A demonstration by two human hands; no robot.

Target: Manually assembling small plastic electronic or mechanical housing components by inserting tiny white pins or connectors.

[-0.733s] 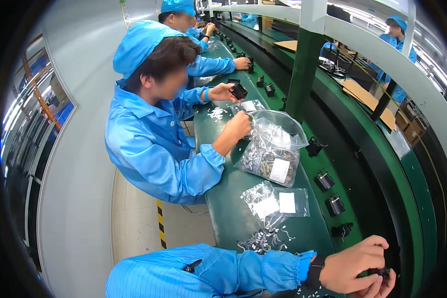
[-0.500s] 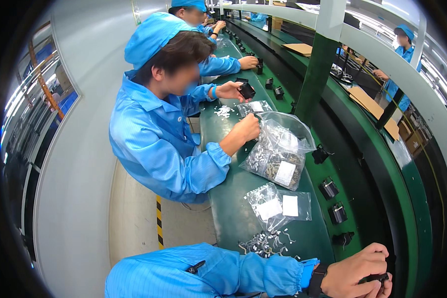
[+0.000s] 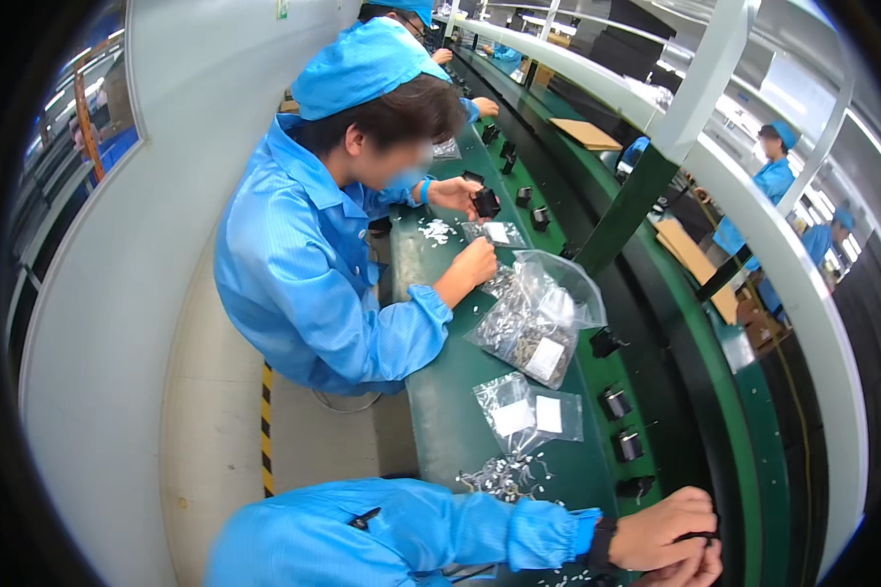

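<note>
Head view: the left hand [image 3: 660,530] grips a small dark part [image 3: 697,536] in curled fingers, just past the right edge of the green bench [image 3: 439,411]. The step in hand looks like close handling of that part; the next move seems to call for a steady fingertip hold. Black units [image 3: 628,445] line the bench's right side, and wire pieces [image 3: 509,477] lie on it. The right hand cannot be made out for certain, so I cannot tell its state.
</note>
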